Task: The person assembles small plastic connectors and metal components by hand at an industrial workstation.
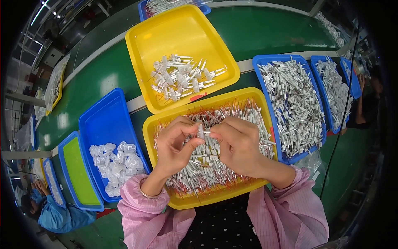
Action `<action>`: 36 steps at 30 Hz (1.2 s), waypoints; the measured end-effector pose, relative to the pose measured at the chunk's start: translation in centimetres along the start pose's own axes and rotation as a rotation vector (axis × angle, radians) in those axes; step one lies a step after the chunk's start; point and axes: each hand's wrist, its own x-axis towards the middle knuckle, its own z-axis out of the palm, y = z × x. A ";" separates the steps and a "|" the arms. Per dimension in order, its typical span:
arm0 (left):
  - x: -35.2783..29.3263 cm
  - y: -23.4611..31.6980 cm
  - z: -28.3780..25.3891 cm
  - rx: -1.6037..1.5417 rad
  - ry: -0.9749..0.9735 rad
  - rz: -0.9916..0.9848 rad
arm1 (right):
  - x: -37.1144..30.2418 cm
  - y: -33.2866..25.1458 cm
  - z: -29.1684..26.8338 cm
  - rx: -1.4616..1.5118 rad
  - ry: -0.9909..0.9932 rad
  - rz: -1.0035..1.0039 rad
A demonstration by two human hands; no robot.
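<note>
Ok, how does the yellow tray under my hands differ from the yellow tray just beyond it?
The near tray is covered almost all over; the far tray holds a smaller cluster toward its near end. The near tray shows mostly slim white parts; the far tray's pieces have broader translucent bodies. Both are yellow with raised rims.

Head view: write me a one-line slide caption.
Left hand pinches a translucent piece, right hand a thin white part beside it, above a yellow tray of red-wired parts.
</note>
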 end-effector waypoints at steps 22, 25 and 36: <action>1.7 0.5 -3.3 -0.105 0.345 -0.074 | -2.3 -0.8 2.7 -0.328 -0.765 -0.190; 1.6 1.2 -3.0 -0.377 0.261 -0.150 | -0.8 -1.1 0.7 -0.244 -0.703 -0.121; 1.0 1.2 -1.4 -0.678 0.012 -0.242 | 1.0 -0.4 -1.8 0.980 -0.027 0.476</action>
